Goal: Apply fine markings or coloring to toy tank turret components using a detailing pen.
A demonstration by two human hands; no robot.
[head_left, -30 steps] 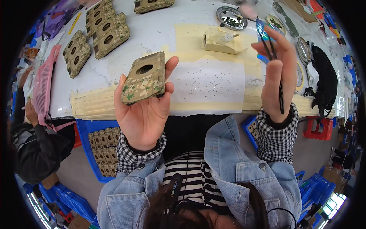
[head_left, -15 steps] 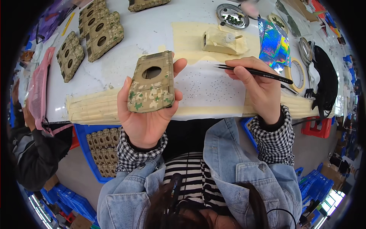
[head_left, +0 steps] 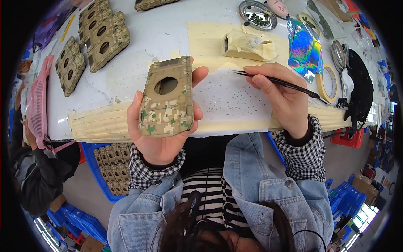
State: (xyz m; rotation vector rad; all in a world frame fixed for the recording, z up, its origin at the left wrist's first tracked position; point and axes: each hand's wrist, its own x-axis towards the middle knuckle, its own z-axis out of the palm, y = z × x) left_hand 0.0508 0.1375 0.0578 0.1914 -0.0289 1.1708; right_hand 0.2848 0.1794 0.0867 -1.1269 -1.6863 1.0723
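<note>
A worker's left hand (head_left: pixel 161 147) cradles a camouflage hull (head_left: pixel 170 113) above the near edge of a white table (head_left: pixel 138 35), thumb clamped along its left side and fingers wrapped round its right. The hull's round hole faces up, with green and pale blotches at its near end.

The right hand (head_left: pixel 289 98), thumb and fingers pinched together, grips black tweezers (head_left: pixel 289 85), their tips pointing left over the far part of a white sheet (head_left: pixel 235 117) scattered with tiny specks (head_left: pixel 235 96). Whether the tips hold a speck cannot be told. The tweezers and the hull are well apart.

Beyond the sheet, a peg juts from a tape-covered block (head_left: pixel 241 49). Farther off stands a shiny dish (head_left: pixel 273 23) of dark green bits. To the right, rainbow foil (head_left: pixel 303 48) lies near a tape roll (head_left: pixel 321 84), with a black bag (head_left: pixel 361 90) past them.

At far left, more hulls (head_left: pixel 105 42) sit in a cluster beside a yellow stick (head_left: pixel 67 28); others fill a blue bin (head_left: pixel 90 155) below the table's near edge. Pink mesh (head_left: pixel 40 101) hangs at left, beside another person's dark sleeve (head_left: pixel 46 176).
</note>
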